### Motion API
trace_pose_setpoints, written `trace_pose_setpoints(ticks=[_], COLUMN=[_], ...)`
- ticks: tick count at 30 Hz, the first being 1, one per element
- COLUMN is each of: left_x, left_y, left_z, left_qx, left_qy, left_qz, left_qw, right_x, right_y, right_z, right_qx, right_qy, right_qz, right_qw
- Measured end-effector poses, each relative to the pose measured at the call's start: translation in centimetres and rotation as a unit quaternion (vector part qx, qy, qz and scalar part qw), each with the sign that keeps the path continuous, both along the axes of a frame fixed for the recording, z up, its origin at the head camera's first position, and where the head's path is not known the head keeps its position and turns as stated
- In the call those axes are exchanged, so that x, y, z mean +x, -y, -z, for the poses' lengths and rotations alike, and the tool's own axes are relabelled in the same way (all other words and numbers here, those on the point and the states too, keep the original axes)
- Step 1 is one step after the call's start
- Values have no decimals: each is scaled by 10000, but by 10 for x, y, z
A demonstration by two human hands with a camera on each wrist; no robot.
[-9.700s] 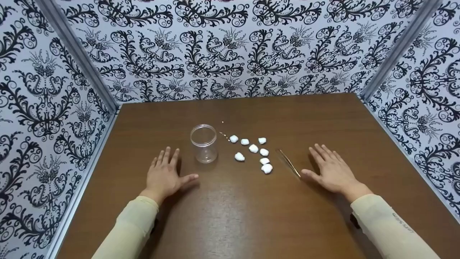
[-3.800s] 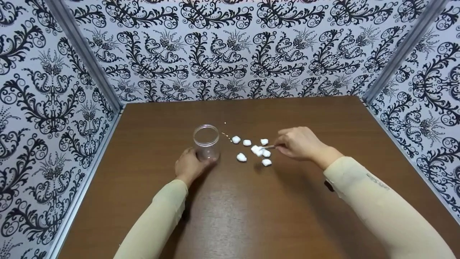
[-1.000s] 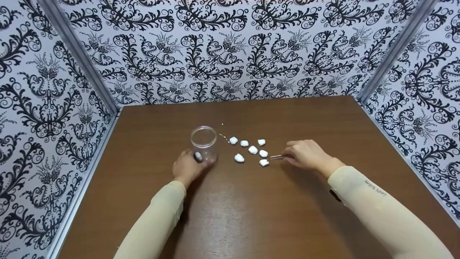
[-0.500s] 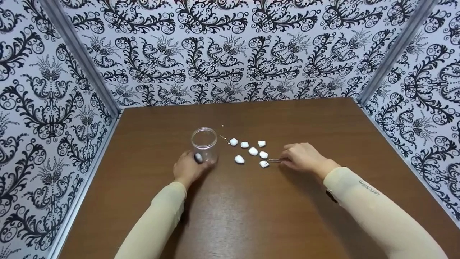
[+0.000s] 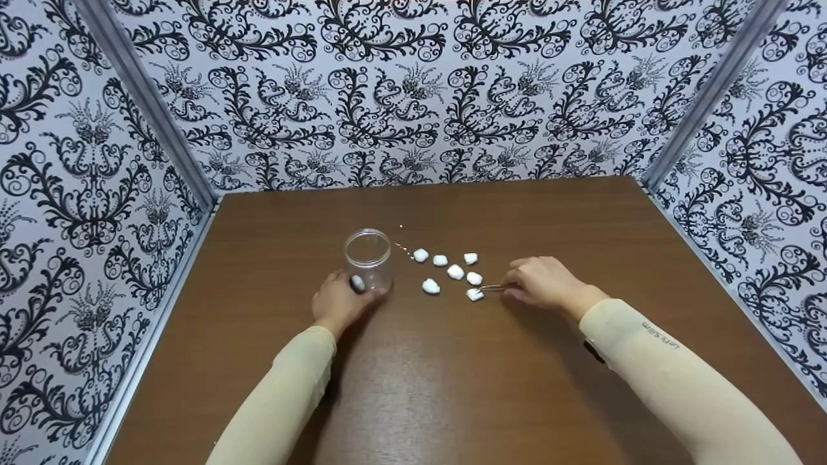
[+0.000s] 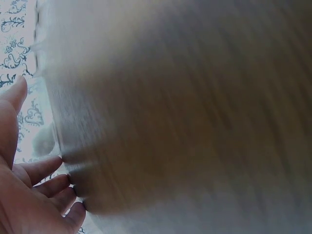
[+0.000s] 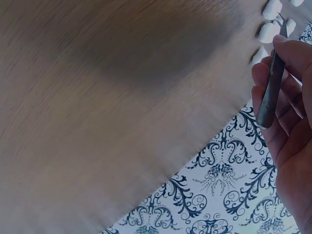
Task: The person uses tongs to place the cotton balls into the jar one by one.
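My left hand (image 5: 337,302) curls round the lower part of a clear plastic jar (image 5: 368,258) that stands upright without a lid. One cotton ball (image 5: 357,283) lies inside it, low down; the left wrist view shows this cotton ball as a blurred pale lump between thumb and fingers. My right hand (image 5: 539,283) pinches metal tweezers (image 7: 274,87) between thumb and fingers. The tweezer tips meet the nearest cotton ball (image 5: 475,295) on the table. Several more, such as a white cotton ball (image 5: 455,272) and another cotton ball (image 5: 431,287), lie between jar and tweezers.
The brown wooden table (image 5: 400,387) carries everything. Small pale crumbs (image 5: 405,249) lie just right of the jar. Patterned wall panels (image 5: 413,97) enclose the table at the back and both sides, with metal posts in the corners.
Both hands left the table; the left took the jar, the right the tweezers. One cotton ball went into the jar. In the last second the tweezer tips moved left onto the nearest cotton ball.
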State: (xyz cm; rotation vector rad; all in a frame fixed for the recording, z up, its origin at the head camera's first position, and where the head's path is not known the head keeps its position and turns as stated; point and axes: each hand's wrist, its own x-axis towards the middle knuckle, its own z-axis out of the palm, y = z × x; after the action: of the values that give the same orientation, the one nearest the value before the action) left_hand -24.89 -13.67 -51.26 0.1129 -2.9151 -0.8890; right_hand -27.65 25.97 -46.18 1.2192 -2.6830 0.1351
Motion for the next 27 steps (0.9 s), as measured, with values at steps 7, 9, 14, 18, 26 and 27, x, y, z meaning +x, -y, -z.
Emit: trace_pose_setpoints(ticks=[7, 9, 14, 18, 26, 27], left_x=[0, 0, 0, -1, 0, 1], left_y=[0, 0, 1, 1, -1, -1], left_z=[1, 2, 3, 3, -2, -3], left_qx=[2, 22, 22, -3, -24, -16], left_qy=[-18, -26, -37, -59, -55, -51], left_qz=[-21, -30, -38, -48, -68, -72], left_qw=[10000, 10000, 10000, 10000, 10000, 10000], right_x=[-1, -1, 0, 1, 2, 2], right_y=[2, 2, 2, 1, -5, -6], right_z=[4, 5, 4, 1, -3, -4], right_qx=[-67, -98, -47, 18, -170, -184], right_qy=[-39, -133, -209, -155, -278, -317], right_qz=[-67, -92, -4, 139, 138, 135], right_qw=[9999, 9998, 9998, 9998, 9994, 9992])
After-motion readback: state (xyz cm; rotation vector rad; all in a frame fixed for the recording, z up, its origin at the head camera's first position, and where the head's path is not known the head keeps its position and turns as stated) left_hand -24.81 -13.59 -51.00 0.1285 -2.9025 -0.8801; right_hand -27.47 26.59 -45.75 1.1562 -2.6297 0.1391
